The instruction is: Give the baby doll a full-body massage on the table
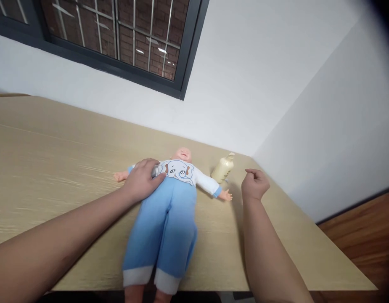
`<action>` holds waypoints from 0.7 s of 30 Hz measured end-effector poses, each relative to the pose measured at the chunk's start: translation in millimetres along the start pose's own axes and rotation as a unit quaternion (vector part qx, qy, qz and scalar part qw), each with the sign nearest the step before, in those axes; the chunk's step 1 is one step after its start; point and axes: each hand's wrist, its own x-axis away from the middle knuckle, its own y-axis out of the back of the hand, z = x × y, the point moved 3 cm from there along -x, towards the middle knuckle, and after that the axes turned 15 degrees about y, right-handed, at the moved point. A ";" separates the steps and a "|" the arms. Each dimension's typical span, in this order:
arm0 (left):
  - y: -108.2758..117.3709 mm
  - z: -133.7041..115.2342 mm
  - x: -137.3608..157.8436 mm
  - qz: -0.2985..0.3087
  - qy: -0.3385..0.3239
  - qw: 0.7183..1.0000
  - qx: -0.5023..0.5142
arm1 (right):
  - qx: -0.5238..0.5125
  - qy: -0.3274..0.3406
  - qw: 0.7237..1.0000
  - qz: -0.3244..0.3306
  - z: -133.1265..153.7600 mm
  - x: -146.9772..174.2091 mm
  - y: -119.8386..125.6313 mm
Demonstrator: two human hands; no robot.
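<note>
A baby doll [173,202] in a white top with an elephant face print and blue trousers lies on its back, arms spread. My left hand [143,179] rests over its chest and upper arm at the left, thumb apart from the fingers. Between thumb and forefinger a small shiny grey patch [155,171] shows; what it is I cannot tell. To the right of the doll, my right hand [255,185] is curled into a fist above the table; anything inside it is hidden. A cream-coloured pump bottle [222,169] stands between that fist and the doll's outstretched arm.
The light wooden table [71,139] meets a white wall [244,75] at its far edge. A dark-framed barred window [118,38] is set in that wall. At the right, beyond the table's edge, there is a brown wooden surface [364,235].
</note>
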 end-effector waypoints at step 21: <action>26.6 8.7 -10.7 0.131 0.066 0.979 -0.139 | -0.170 0.040 0.813 0.555 132.8 57.9 -46.5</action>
